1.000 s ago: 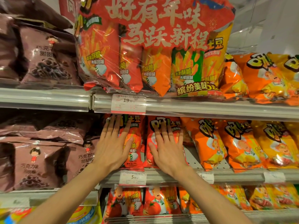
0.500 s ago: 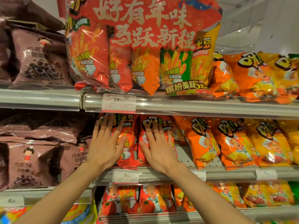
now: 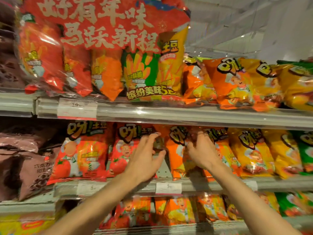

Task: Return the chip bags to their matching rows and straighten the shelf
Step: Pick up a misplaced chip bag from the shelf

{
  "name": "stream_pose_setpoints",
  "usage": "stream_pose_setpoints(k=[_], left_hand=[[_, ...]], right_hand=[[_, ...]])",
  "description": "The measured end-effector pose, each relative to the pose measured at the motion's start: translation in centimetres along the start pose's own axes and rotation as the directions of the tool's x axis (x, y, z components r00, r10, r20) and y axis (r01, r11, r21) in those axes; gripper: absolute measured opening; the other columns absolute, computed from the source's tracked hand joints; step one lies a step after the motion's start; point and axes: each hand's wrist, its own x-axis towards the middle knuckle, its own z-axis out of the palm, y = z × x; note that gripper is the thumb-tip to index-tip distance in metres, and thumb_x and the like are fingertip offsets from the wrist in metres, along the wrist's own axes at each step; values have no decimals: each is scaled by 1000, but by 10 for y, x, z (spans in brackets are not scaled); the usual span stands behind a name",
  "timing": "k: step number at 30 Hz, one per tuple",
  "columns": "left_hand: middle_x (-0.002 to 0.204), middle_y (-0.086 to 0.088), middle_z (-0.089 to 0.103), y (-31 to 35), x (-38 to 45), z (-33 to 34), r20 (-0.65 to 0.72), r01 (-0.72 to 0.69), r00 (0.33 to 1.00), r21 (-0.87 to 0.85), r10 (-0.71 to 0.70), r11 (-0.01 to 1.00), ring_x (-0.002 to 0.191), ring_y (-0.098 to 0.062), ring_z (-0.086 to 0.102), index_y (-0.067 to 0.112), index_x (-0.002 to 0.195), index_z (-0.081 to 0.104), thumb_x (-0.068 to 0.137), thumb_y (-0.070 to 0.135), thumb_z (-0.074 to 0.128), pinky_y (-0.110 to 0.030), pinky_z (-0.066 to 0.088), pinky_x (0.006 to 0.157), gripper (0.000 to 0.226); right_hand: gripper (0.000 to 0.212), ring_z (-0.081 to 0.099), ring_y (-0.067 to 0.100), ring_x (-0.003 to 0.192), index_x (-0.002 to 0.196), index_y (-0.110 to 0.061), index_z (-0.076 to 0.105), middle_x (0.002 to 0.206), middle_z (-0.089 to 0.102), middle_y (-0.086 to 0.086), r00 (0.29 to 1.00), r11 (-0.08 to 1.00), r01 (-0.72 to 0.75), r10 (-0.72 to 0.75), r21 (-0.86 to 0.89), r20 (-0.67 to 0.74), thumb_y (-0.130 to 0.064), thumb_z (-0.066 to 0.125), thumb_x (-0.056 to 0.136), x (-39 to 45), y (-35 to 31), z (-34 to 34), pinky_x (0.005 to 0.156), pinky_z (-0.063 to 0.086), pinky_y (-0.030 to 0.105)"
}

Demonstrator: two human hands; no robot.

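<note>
One view only, head-worn wide-angle, so no second view to overlap. It looks straight at the store shelving from close up, about level with the middle shelf (image 3: 203,184), tilted slightly upward: the upper shelf edge (image 3: 186,116) crosses the frame above centre and ceiling shows top right. Both forearms enter from the bottom edge; left hand (image 3: 144,160) and right hand (image 3: 202,151) sit near frame centre, at arm's reach. Brown bags (image 3: 30,163) fill the left edge, yellow and green bags (image 3: 288,150) the right. A lower shelf row runs along the bottom. Edges bow and blur.
</note>
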Motion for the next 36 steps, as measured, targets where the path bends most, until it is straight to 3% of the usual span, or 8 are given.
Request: stream_pose_setpoints(k=[4,12,19,21,24,28,31,36], left_hand=[[147,-11,37,15,21,39,162,201,966,8,-200,980,132,-31,45,37,153,8,90,57,58,-35,38,104,83],[141,-10,49,26,33,68,181,312,940,-114,-289,943,128,-30,50,27,152,22,83,61,67,-45,44,104,89],[146,-6,47,28,37,53,56,237,971,-146,-231,960,132,-29,47,37,153,15,86,47,71,-41,43,106,88],[142,1,50,23,39,39,51,234,972,-178,-228,956,125,-22,52,39,153,14,84,48,73,-36,45,101,92],[118,20,49,15,36,18,145,226,970,-222,-197,949,93,-8,57,49,151,13,80,53,74,-23,47,78,94],[106,8,57,12,29,5,309,205,944,-273,-116,940,90,-30,67,71,137,16,76,50,75,-41,56,81,87],[109,13,65,10,28,6,330,204,940,-349,-83,915,96,-16,69,75,129,22,73,48,78,-30,58,84,84],[138,24,43,13,35,7,381,210,921,-318,-79,925,121,6,48,58,143,18,58,62,85,-18,44,99,109]], right_hand=[[56,44,38,130,143,-6,34,142,42,20,984,999,29,-23,-34,177,-29,56,96,-1,25,1,101,37,37],[66,46,33,129,149,-10,26,145,39,18,963,994,-9,-21,109,270,-17,57,91,12,57,-4,102,41,33],[87,44,20,133,154,-32,15,152,38,2,922,945,-53,-77,322,378,-38,67,85,18,70,-15,103,43,34],[100,36,16,140,154,-40,9,158,28,-7,908,924,-39,-126,381,400,-49,73,78,18,70,-22,103,37,29],[110,30,8,141,150,-52,10,155,26,-18,897,869,16,-230,494,376,-61,80,66,16,64,-30,110,33,30],[111,51,-2,124,142,-61,14,143,38,-26,852,838,59,-325,542,410,-56,88,60,14,51,-26,103,45,24],[116,49,9,128,148,-53,17,148,38,-15,864,841,73,-322,536,386,-51,90,58,13,50,-19,103,46,31],[117,35,2,130,144,-59,18,144,30,-26,880,849,81,-306,522,362,-59,91,52,12,56,-17,101,37,24]])
